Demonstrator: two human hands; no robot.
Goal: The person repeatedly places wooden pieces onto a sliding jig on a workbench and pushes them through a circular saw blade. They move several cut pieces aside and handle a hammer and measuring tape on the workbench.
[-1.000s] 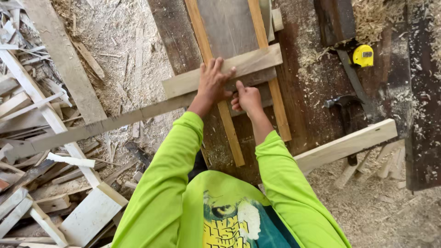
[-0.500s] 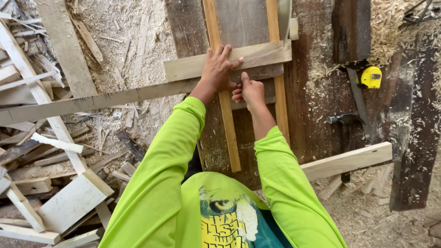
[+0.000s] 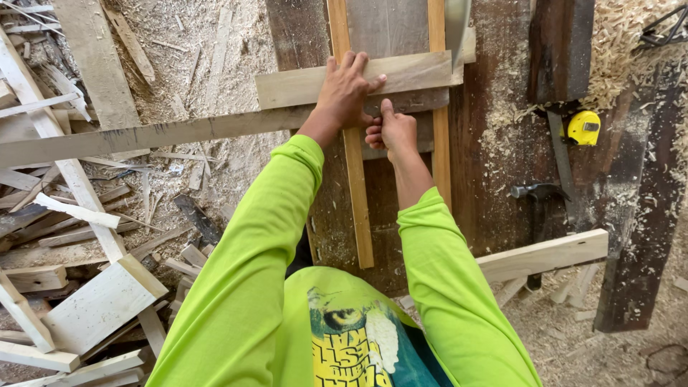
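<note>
While the left hand (image 3: 346,92) lies flat with fingers spread on the cross board (image 3: 301,84), the right hand (image 3: 390,130) sits just beside it at 5 o'clock, curled, index finger pointing up to the board's lower edge; can't tell if it pinches anything. Hands near each other, not joined. Cross board: pale, planed softwood, rectangular, lying across two narrow orange-toned rails (image 3: 356,201) at 12 o'clock of the view, on the desk (image 3: 494,179). Desk is dark, rough, stained planks dusted with sawdust. Long grey weathered lath (image 3: 143,135) runs out to 9 o'clock. Yellow tape measure (image 3: 584,127) at 2 o'clock, hammer (image 3: 539,192) at 3 o'clock, curly shavings (image 3: 616,43) top right. Offcut pile (image 3: 86,301) on the floor at 8 o'clock.
</note>
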